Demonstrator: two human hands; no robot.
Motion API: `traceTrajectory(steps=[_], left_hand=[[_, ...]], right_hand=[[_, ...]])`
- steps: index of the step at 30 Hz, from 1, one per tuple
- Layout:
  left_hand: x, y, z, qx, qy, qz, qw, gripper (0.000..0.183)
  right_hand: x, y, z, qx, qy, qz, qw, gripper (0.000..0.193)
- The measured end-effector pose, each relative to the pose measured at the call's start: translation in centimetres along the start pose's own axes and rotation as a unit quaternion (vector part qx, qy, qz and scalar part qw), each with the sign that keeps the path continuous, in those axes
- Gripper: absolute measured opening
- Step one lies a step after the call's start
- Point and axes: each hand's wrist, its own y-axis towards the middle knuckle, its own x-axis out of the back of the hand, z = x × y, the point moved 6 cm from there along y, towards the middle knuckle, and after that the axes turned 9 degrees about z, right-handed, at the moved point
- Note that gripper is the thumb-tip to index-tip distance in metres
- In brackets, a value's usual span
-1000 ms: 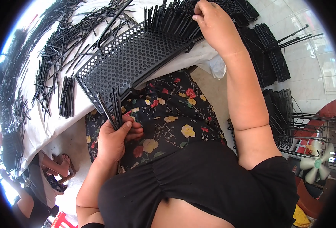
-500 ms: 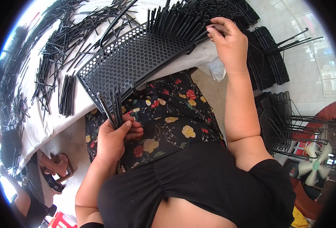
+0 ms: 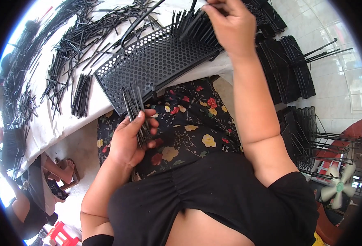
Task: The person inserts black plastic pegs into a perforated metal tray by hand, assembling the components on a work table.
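My left hand (image 3: 125, 141) is closed round a bundle of thin black sticks (image 3: 132, 102), whose far ends fan out over the near left corner of a black perforated panel (image 3: 148, 61). The panel lies tilted across the near table edge and my lap. Many black sticks (image 3: 207, 30) stand close together in the holes of its right part. Above them is my right hand (image 3: 234, 26), its thumb and fingers pinched together. A dark, motion-blurred stick slants from the fingertips down toward the panel; its upper end is hidden by the hand.
Loose black sticks (image 3: 82, 41) lie heaped on the white-covered table (image 3: 62, 125), with a neat bundle (image 3: 82, 95) left of the panel. Bristled black racks (image 3: 297, 67) and wire frames (image 3: 312, 137) are stacked at right, above a fan (image 3: 338, 186). Another person's foot (image 3: 67, 172) shows at lower left.
My right hand has moved left and away from me, over the standing sticks. My left hand has moved slightly right with its bundle. The whole view has shifted a little.
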Motion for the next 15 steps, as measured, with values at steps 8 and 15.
traceTrajectory(steps=[8, 15], left_hand=[[-0.5, -0.7, -0.5, 0.015, 0.009, -0.022, 1.000, 0.028], [0.4, -0.9, -0.4, 0.000, 0.051, -0.044, 0.998, 0.024]], right_hand=[[-4.1, 1.3, -1.2, 0.082, -0.075, -0.030, 0.993, 0.014], [-4.7, 2.1, 0.1, 0.108, -0.159, -0.021, 0.981, 0.014]])
